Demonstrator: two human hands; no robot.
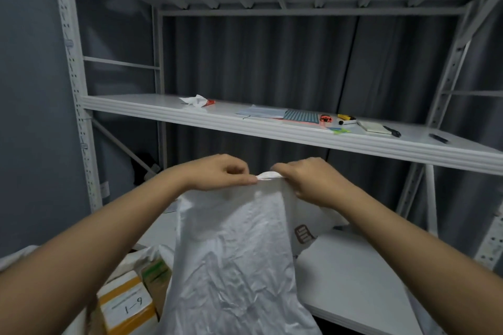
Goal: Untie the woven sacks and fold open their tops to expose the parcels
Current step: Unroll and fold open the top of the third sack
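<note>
White sack (234, 253) held up mid-frame, near edge of lower shelf (353, 280). L hand (217, 171) & R hand (307, 182) each pinch the twisted top (268, 175), grip tight. Advice: pull ends apart evenly, don't tear. Parcels (128, 304) near left.

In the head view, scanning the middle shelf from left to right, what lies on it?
Crumpled white wrapper with a red end → flat papers → patterned sheet → orange cutter → yellow-and-black marker → notepad → black pen → another dark pen.
</note>
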